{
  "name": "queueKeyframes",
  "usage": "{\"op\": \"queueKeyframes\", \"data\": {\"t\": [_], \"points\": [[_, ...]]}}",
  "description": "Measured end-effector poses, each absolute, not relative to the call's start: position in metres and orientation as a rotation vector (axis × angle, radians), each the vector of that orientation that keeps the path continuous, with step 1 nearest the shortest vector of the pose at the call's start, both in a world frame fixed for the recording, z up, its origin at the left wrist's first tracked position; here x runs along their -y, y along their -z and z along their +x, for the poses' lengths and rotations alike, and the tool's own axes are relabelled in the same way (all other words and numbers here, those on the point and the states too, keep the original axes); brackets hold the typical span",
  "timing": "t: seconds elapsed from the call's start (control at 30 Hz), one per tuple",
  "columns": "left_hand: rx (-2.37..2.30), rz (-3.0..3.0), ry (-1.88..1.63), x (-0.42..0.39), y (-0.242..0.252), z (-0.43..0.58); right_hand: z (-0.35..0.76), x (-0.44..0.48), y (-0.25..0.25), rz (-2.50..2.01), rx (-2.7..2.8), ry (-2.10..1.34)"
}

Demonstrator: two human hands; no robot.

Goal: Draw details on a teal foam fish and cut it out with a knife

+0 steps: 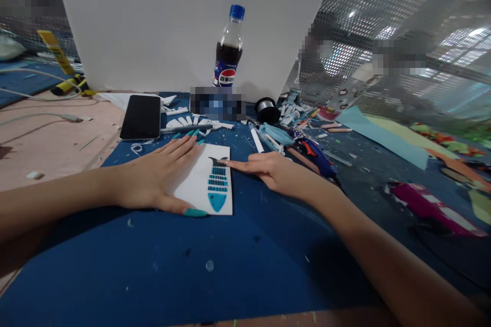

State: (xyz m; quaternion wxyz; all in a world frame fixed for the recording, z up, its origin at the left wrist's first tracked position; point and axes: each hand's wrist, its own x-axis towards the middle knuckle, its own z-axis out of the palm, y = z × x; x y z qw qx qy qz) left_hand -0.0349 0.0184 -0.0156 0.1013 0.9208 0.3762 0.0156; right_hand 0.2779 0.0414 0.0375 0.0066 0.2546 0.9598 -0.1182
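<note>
A white paper card (199, 184) with a blue fish figure (218, 185) made of cut strips lies on the blue mat (192, 265). My left hand (157, 176) lies flat on the card's left half, fingers stretched out and holding it down. My right hand (268, 168) rests to the right of the card. Its index finger points left and the tip touches the card's right edge near the fish's tail, with the other fingers curled under. Neither hand holds anything.
A black phone (141, 117) lies behind my left hand, beside a pen (186, 129) and white paper scraps. A cola bottle (229, 51) stands against the white board. Right of the card lie a wire spool (266, 109), a glue gun (316, 156), coloured paper sheets (379, 133) and scraps.
</note>
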Motion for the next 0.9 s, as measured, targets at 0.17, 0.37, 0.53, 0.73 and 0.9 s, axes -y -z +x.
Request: {"op": "queueKeyframes", "data": {"t": [0.17, 0.37, 0.53, 0.73, 0.9], "points": [[-1.11, 2.716, -0.065, -0.0176, 0.0141, -0.0345, 0.277, -0.0414, -0.0385, 0.804, -2.991, 0.376], [-1.101, 2.719, -0.054, -0.0173, 0.0134, -0.0336, 0.277, -0.0415, -0.039, 0.814, -2.975, 0.36], [-1.113, 2.724, -0.044, -0.0172, 0.0129, -0.0343, 0.2772, -0.0421, -0.0385, 0.817, -2.954, 0.336], [-1.103, 2.715, -0.022, -0.0168, 0.0117, -0.0341, 0.2777, -0.0425, -0.0377, 0.821, -2.958, 0.341], [-1.11, 2.712, -0.03, -0.0172, 0.0123, -0.0334, 0.2786, -0.0426, -0.0381, 0.821, -2.97, 0.362]]}}
